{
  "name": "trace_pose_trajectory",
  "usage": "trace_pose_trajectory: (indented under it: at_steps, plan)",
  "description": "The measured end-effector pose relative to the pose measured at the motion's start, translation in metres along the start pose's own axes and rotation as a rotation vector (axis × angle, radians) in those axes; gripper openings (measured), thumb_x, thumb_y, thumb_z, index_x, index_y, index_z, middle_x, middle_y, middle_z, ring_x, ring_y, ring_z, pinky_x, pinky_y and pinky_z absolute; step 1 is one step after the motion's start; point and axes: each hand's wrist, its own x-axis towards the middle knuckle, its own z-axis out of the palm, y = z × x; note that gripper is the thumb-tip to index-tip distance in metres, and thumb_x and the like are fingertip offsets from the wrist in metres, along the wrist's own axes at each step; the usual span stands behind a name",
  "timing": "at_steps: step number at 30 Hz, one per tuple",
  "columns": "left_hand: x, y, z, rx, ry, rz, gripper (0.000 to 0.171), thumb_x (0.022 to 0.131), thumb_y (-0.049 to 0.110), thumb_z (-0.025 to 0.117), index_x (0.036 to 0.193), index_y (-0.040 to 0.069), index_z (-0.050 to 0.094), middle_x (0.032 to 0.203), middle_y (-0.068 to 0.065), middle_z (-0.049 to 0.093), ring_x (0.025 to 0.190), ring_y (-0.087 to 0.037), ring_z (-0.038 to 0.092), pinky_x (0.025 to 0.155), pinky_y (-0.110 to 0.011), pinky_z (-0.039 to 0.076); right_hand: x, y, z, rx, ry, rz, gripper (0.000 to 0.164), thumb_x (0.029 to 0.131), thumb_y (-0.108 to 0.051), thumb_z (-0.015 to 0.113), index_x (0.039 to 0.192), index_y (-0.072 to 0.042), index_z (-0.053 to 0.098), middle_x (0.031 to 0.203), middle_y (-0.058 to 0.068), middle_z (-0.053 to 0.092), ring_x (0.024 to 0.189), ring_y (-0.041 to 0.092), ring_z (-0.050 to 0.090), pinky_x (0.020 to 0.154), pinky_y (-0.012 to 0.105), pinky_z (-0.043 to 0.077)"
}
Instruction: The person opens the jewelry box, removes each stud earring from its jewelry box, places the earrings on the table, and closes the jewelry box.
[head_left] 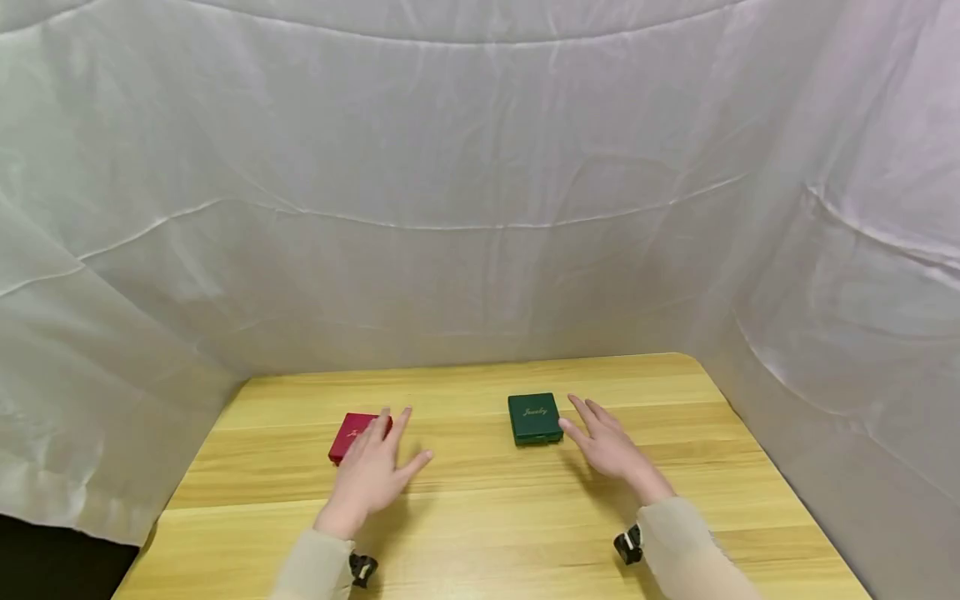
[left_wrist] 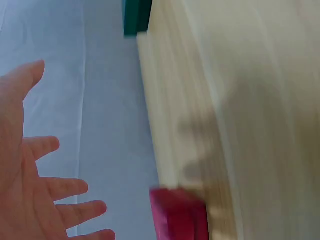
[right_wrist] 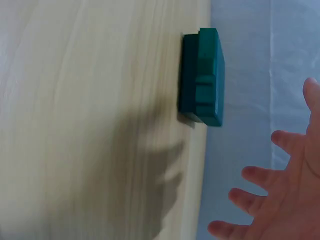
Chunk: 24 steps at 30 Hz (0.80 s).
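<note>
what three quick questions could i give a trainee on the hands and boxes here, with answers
1. Which box is nearer the left hand?
2. True or false: the right hand is spread and grips nothing.
3. Fill in the missing word: gold-coloured ____ shows on top of the green box.

Key:
1. The red box.
2. True.
3. Lettering.
</note>
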Motion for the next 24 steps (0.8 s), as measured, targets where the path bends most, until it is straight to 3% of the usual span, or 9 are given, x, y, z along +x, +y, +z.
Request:
trace_pose_trajectory:
  at_steps: [11, 15, 18, 22, 24]
  plan:
    - [0.014, 0.044, 0.031, -0.122, -0.035, 0.075, 0.079, 0.092, 0.067, 0.046, 0.155, 0.022, 0.032, 0.152, -0.019, 0.035, 0.131, -0.045, 0.042, 0.100, -0.064, 0.039, 0.025, 0.000, 0.018, 0.094, 0.046, 0.001, 0.058, 0.105, -0.038, 0.041, 0.153, -0.006, 0.031, 0.152, 0.027, 0.029, 0.137, 0.048, 0.029, 0.108, 0.065, 0.025]
    - [0.018, 0.052, 0.035, -0.206, -0.054, 0.061, 0.075, 0.093, 0.058, 0.055, 0.154, 0.022, 0.032, 0.149, -0.018, 0.040, 0.130, -0.042, 0.044, 0.099, -0.063, 0.040, 0.037, 0.000, 0.021, 0.125, 0.063, 0.001, 0.052, 0.104, -0.026, 0.049, 0.150, -0.006, 0.037, 0.148, 0.028, 0.036, 0.131, 0.045, 0.039, 0.105, 0.062, 0.033]
    - [0.020, 0.056, 0.040, -0.286, -0.075, 0.045, 0.073, 0.093, 0.050, 0.061, 0.154, 0.020, 0.033, 0.148, -0.017, 0.042, 0.130, -0.041, 0.044, 0.101, -0.062, 0.039, 0.042, 0.003, 0.024, 0.152, 0.065, 0.033, 0.051, 0.103, -0.021, 0.052, 0.150, -0.007, 0.039, 0.145, 0.029, 0.040, 0.124, 0.042, 0.047, 0.095, 0.055, 0.044]
    - [0.025, 0.057, 0.049, -0.387, -0.093, 0.030, 0.072, 0.093, 0.042, 0.065, 0.153, 0.019, 0.034, 0.147, -0.016, 0.045, 0.127, -0.037, 0.048, 0.101, -0.057, 0.041, 0.047, 0.004, 0.028, 0.210, 0.043, 0.092, 0.051, 0.102, -0.018, 0.053, 0.150, -0.006, 0.038, 0.142, 0.030, 0.043, 0.125, 0.042, 0.049, 0.081, 0.045, 0.048]
    - [0.029, 0.057, 0.053, -0.441, -0.102, 0.032, 0.070, 0.094, 0.038, 0.065, 0.153, 0.017, 0.034, 0.144, -0.018, 0.046, 0.123, -0.036, 0.052, 0.099, -0.055, 0.045, 0.049, 0.004, 0.029, 0.220, 0.045, 0.108, 0.051, 0.102, -0.018, 0.053, 0.149, -0.005, 0.039, 0.140, 0.031, 0.045, 0.126, 0.042, 0.048, 0.085, 0.046, 0.049]
